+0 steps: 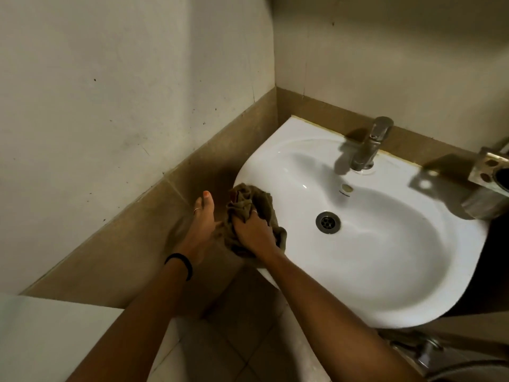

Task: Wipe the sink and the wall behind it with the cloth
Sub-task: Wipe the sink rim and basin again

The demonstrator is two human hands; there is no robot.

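Observation:
A white oval sink (pixel 385 293) is fixed in a corner, its drain (pixel 327 222) near the middle of the bowl. A crumpled brown cloth (pixel 249 201) lies on the sink's left rim. My right hand (pixel 254 230) grips the cloth and presses it against that rim. My left hand (pixel 199 224) hovers just left of the sink with fingers extended and holds nothing; a black band circles its wrist. The wall (pixel 399 64) behind the sink is off-white with a brown tile strip along its base.
A metal tap (pixel 369 146) stands at the back of the sink. A metal holder (pixel 490 172) is mounted at the right edge. The left wall (pixel 110 92) is speckled with dark spots. Tiled floor (pixel 248 340) shows below, plumbing (pixel 421 351) under the basin.

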